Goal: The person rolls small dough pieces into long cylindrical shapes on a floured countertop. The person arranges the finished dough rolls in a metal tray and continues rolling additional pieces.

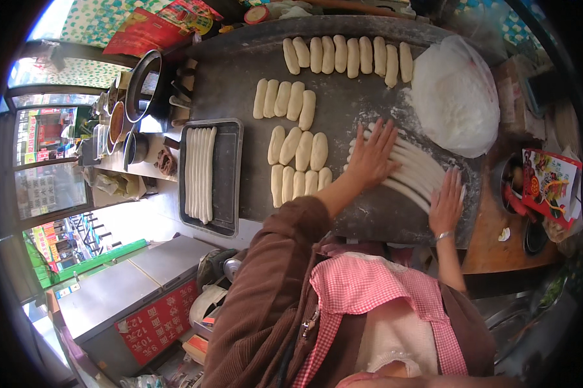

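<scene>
Several long floured dough ropes (410,170) lie side by side on the dark worktop (369,220). My left hand (375,154) rests flat, fingers spread, across their left ends. At their right ends my right hand (446,202) lies flat with its fingers extended, and neither hand grips anything. Loose flour surrounds the ropes. Short dough rolls stand in rows to the left: a front group (299,182), a middle group (283,103) and a back row (340,53). A large clear plastic bag of white flour (454,97) sits just behind the ropes.
A dark rectangular tray (239,179) with several thin dough ropes (200,174) stands at the worktop's left end. Beyond it are pots (137,148) and bowls (117,121). On the right, a wooden board (493,242) carries a red-and-white printed bag (551,186).
</scene>
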{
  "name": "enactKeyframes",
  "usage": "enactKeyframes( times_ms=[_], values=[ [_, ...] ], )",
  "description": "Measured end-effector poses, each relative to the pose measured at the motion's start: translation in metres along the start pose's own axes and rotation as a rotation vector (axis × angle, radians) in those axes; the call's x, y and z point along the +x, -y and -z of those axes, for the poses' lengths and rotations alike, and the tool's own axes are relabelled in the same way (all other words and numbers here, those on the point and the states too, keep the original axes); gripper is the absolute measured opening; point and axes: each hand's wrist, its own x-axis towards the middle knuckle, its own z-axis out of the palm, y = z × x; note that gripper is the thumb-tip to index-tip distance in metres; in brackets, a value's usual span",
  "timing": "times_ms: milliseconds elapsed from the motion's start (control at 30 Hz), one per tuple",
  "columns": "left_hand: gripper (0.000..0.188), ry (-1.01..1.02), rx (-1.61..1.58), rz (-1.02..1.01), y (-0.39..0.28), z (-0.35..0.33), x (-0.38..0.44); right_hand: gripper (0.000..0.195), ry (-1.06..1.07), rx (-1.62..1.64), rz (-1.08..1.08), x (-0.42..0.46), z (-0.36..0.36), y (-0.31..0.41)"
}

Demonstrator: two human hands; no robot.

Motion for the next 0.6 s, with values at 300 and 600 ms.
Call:
enactKeyframes(
  times_ms=[300,600],
  values=[
    [0.096,0.084,-0.049,0.005,0.009,0.006,-0.013,0.077,-0.016,-0.009,-0.007,-0.004,0.002,-0.008],
    [0.097,0.265,-0.036,-0.007,0.007,0.023,-0.048,0.086,0.077,-0.009,-0.035,-0.059,-0.005,-0.016]
  ],
)
